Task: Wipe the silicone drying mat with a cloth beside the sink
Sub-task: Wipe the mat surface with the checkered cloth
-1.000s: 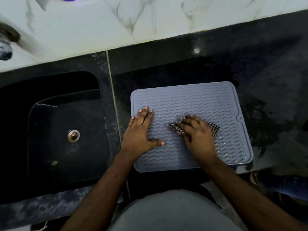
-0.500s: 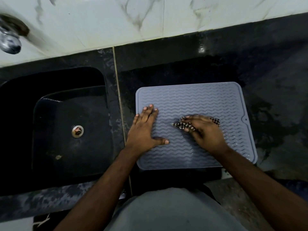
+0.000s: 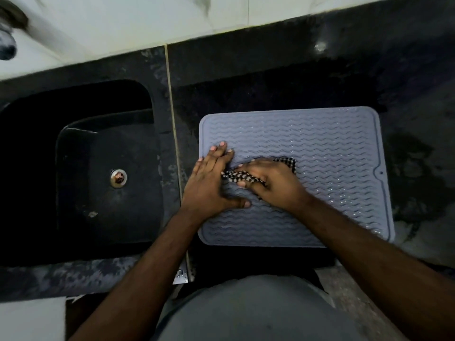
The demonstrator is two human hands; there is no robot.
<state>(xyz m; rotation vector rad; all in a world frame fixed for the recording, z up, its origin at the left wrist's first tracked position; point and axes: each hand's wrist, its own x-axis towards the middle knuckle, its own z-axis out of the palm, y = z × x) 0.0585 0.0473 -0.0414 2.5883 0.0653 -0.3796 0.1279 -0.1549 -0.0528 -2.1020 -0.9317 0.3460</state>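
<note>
A grey ribbed silicone drying mat (image 3: 332, 148) lies flat on the black counter, right of the sink. My left hand (image 3: 209, 183) rests flat on the mat's left edge, fingers straight and thumb spread. My right hand (image 3: 273, 183) presses a crumpled black-and-white checked cloth (image 3: 236, 177) onto the middle-left of the mat. The cloth's ends stick out past the fingers on the left and at the hand's far side, and its left end reaches my left hand. Most of the cloth is hidden under the palm.
A black sink (image 3: 98, 173) with a metal drain (image 3: 118, 178) sits to the left. A tap (image 3: 7, 43) shows at the top left corner. The dark wet counter (image 3: 418, 168) runs right of the mat, and a pale tiled wall (image 3: 123, 23) stands behind.
My right hand has slid the cloth leftward across the mat until it meets my left hand. The left hand has stayed planted on the mat's left edge.
</note>
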